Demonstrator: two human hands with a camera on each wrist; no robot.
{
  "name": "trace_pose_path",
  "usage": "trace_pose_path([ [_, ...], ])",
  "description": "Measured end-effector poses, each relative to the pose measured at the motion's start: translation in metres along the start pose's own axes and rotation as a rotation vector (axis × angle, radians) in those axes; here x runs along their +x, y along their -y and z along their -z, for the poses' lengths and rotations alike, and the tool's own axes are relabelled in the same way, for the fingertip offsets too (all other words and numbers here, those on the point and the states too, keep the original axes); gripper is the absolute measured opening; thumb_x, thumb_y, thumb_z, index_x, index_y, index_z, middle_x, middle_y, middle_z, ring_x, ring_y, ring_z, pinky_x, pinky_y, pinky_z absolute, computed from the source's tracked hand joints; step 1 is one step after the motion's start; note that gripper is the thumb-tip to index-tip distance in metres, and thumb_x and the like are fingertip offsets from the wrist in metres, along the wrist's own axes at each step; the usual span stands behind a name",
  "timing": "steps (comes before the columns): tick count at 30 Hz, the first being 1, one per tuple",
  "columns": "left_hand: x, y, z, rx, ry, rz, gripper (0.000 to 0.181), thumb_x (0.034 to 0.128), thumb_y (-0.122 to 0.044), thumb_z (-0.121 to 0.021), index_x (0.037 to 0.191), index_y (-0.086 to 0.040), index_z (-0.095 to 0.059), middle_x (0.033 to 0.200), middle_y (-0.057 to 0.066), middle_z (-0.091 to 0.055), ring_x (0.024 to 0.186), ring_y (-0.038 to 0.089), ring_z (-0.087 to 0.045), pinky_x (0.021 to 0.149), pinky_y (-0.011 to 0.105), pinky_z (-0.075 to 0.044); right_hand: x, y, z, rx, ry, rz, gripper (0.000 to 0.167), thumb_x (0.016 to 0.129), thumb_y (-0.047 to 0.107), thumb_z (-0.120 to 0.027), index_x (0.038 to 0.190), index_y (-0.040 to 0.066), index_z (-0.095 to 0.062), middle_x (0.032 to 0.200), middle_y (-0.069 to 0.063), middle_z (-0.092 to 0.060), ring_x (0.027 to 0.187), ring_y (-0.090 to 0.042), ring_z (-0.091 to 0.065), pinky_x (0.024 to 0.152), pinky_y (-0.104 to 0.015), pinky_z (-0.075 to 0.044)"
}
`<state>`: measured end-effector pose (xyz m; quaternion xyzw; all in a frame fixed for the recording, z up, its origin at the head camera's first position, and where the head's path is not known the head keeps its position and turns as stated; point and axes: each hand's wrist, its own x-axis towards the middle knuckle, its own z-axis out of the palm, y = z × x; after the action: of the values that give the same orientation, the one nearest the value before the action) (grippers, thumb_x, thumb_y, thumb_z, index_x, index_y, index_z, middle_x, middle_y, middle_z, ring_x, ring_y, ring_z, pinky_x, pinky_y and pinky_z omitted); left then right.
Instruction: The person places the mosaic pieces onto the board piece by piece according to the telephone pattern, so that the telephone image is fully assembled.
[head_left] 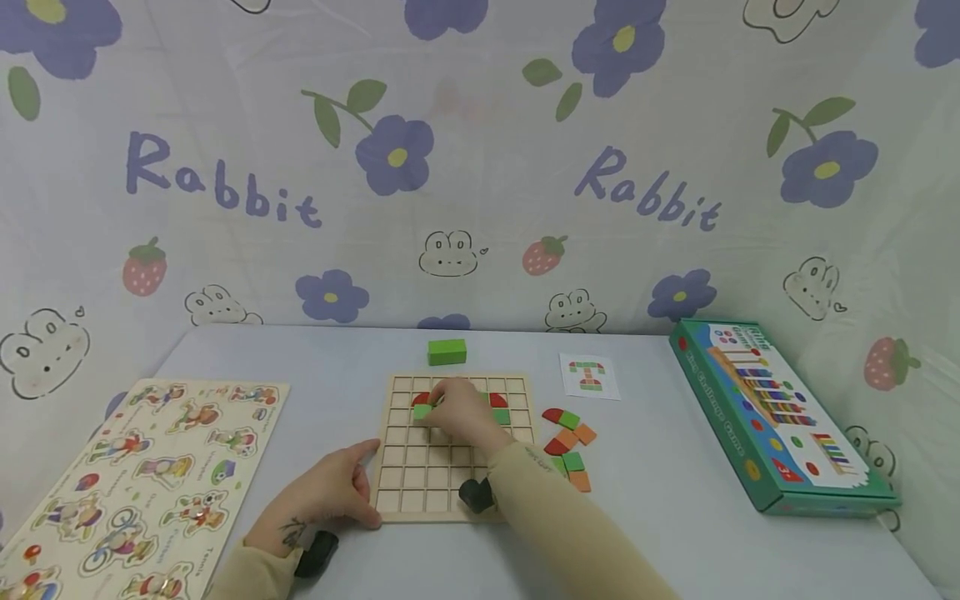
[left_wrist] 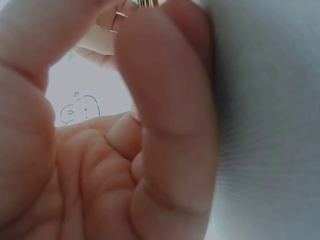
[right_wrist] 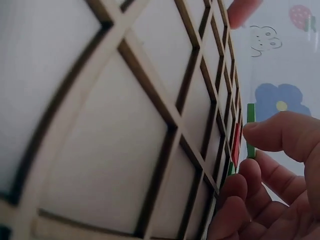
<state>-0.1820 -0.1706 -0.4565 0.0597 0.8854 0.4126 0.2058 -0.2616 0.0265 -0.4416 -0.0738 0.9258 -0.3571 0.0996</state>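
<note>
My right hand (head_left: 465, 412) is over the upper part of a wooden grid board (head_left: 390, 507). Its thumb and fingertips pinch a green tile (right_wrist: 251, 114), held just off the grid in the right wrist view. Close to it, a red quarter-round tile (head_left: 422, 399) lies in the board; another red tile (head_left: 498, 401) and a green tile (head_left: 500, 416) sit to the right of the hand. My left hand (head_left: 330, 487) rests at the board's left edge, thumb and index finger spread apart and touching it. The right hand hides some cells.
Loose red, green and orange tiles (head_left: 585, 433) lie right of the board. Behind them is a pattern card (head_left: 609, 385). A green block (head_left: 447, 352) stands behind the board, a game box (head_left: 780, 417) at right, and a picture puzzle board (head_left: 247, 417) at left.
</note>
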Motion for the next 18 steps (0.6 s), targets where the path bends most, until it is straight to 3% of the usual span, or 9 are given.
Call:
trace_pose_path([
  [7,-0.0001,0.0000,-0.0006,0.004,0.002,-0.015,0.107,0.0511,-0.004,-0.086,0.142,0.000,-0.029,0.062,0.003,-0.055,0.052,0.012,-0.046,0.049,0.025,-0.036,0.0028,0.0013,-0.0060,-0.095,-0.031,-0.005,0.019,0.073,0.012,-0.067,0.092,0.011,-0.067,0.097,-0.001,-0.064,0.065,-0.014,-0.053,0.053,-0.028,-0.040],
  [18,-0.0004,-0.0014,-0.0003,0.009,0.004,-0.016,0.107,0.0512,-0.004,-0.086,0.142,0.001,-0.029,0.061,0.003,-0.055,0.052,0.012,-0.046,0.048,0.025,-0.035,0.0018,0.0022,-0.0085,-0.124,-0.044,0.006,0.022,0.074,0.018,-0.072,0.095,0.016,-0.072,0.105,0.001,-0.066,0.079,-0.014,-0.057,0.056,-0.027,-0.042],
])
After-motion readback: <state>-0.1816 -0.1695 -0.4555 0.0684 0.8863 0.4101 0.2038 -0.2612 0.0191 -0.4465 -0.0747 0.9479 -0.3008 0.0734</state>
